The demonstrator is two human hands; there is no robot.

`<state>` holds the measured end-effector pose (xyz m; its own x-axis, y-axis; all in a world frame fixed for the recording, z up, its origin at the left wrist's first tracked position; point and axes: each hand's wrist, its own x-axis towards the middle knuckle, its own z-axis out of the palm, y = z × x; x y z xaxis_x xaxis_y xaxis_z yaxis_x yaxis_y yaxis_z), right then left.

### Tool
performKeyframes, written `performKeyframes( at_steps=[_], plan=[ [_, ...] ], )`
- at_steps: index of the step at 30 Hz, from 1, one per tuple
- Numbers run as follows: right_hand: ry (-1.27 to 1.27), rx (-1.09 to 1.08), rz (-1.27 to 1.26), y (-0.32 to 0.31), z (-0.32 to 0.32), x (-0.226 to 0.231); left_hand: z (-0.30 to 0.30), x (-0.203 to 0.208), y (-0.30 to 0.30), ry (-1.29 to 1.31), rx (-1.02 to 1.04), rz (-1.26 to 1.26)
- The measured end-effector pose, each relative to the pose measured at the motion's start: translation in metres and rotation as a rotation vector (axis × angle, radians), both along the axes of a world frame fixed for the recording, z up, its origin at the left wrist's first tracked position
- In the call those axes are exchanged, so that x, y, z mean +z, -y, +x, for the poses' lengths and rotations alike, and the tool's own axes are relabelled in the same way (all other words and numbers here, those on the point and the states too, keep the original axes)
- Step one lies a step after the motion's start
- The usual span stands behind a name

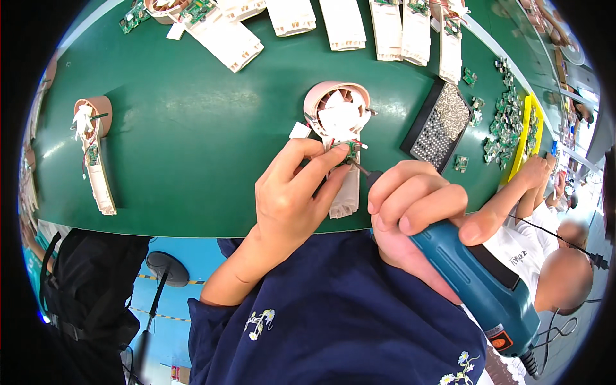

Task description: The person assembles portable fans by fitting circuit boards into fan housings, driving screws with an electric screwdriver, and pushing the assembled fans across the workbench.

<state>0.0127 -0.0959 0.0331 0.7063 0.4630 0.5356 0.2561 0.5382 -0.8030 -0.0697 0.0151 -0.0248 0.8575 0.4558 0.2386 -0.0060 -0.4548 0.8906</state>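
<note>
A handheld fan housing with a pink round ring lies in front of me, its open white handle pointing toward my body. My left hand has its fingertips closed on a small green circuit board in the handle, just below the fan blades. Red and dark wires run beside the board. My right hand is wrapped round a teal electric screwdriver. Its thin bit reaches the lower edge of the board; the fingers partly hide the contact point.
A black screw tray full of small screws lies to the right. Beyond it are scattered green boards and a yellow bin. Several white housings line the far side. Another fan unit lies left. Co-workers sit at right.
</note>
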Motion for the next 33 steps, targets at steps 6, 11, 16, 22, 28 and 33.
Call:
performKeyframes(
  at_steps=[6, 11, 16, 22, 28, 33],
  plan=[
    [0.020, -0.219, 0.298, 0.008, 0.001, 0.009, 0.002, -0.001, -0.004, -0.021, -0.068, -0.033],
    [-0.587, -0.307, -0.398, 0.048, -0.006, 0.000, -0.008, 0.019, -0.009, -0.140, -0.153, -0.092],
    [-0.790, -0.228, -0.803, 0.033, -0.010, -0.014, -0.009, 0.023, -0.010, -0.184, -0.157, -0.123],
    [-0.853, -0.110, -0.779, 0.026, -0.003, -0.022, 0.000, 0.022, -0.024, -0.176, -0.323, 0.144],
    [-0.902, -0.062, -0.703, 0.033, -0.001, -0.026, 0.019, 0.037, -0.036, -0.168, -0.534, 0.334],
    [-0.947, -0.006, -0.662, 0.034, 0.001, -0.027, 0.015, 0.031, -0.031, -0.182, -0.426, 0.158]
  ],
)
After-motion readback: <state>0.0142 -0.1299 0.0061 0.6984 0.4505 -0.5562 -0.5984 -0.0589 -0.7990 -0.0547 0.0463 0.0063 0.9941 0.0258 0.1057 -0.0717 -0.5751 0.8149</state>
